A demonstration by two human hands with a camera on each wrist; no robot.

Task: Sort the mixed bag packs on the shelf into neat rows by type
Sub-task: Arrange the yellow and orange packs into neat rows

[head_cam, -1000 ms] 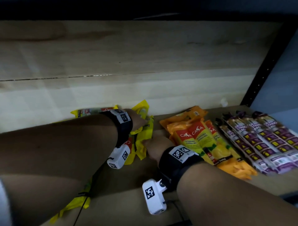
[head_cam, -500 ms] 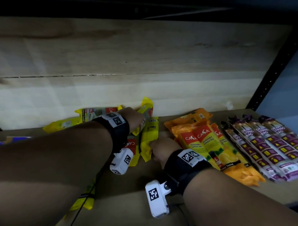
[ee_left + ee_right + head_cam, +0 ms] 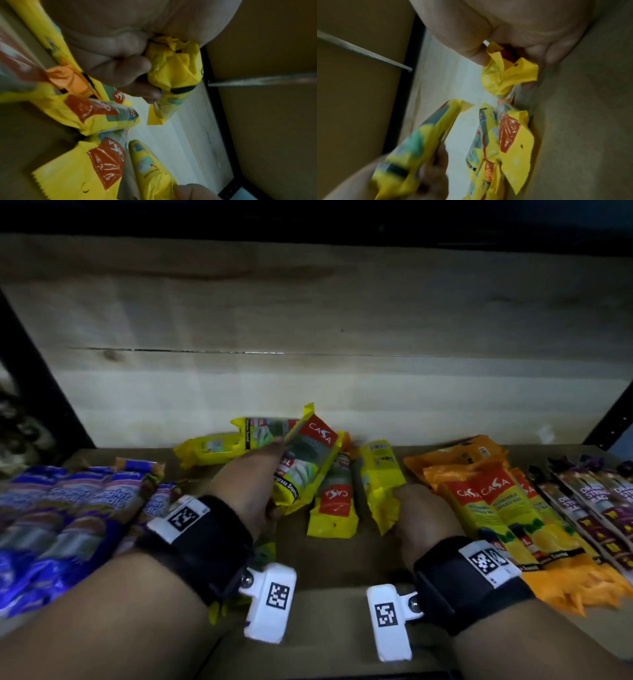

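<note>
Head view, taken left to right. At 9 o'clock a row of blue-purple packs [image 3: 65,518] lies flat on the shelf board [image 3: 329,546], side by side. Just right of it, the left hand [image 3: 250,484] grips the lower end of a yellow pack with a red label [image 3: 308,460], which is tilted, its upper end raised toward 1 o'clock. The left wrist view shows the fingers [image 3: 120,73] curled around the crumpled end of that pack [image 3: 173,81]. Behind the hand, at 11 o'clock, two further yellow packs [image 3: 219,445] lie against the wooden back panel [image 3: 308,392].

At the centre, a yellow pack with its label upside down [image 3: 334,501] lies flat on the board. Just beside it on the right lies a second yellow pack [image 3: 378,481], whose near end is held by the right hand [image 3: 421,518]. The right wrist view shows thumb and fingers [image 3: 479,54] pinching the crumpled end of that pack [image 3: 505,75].

At 3 o'clock a stack of orange packs [image 3: 507,508] lies in an overlapping row, touching the right hand's outer side. At the far right, a row of purple drawstring-bag packs [image 3: 596,508] lies just beside the orange ones. A black upright post [image 3: 609,419] closes the shelf at 2 o'clock.
</note>
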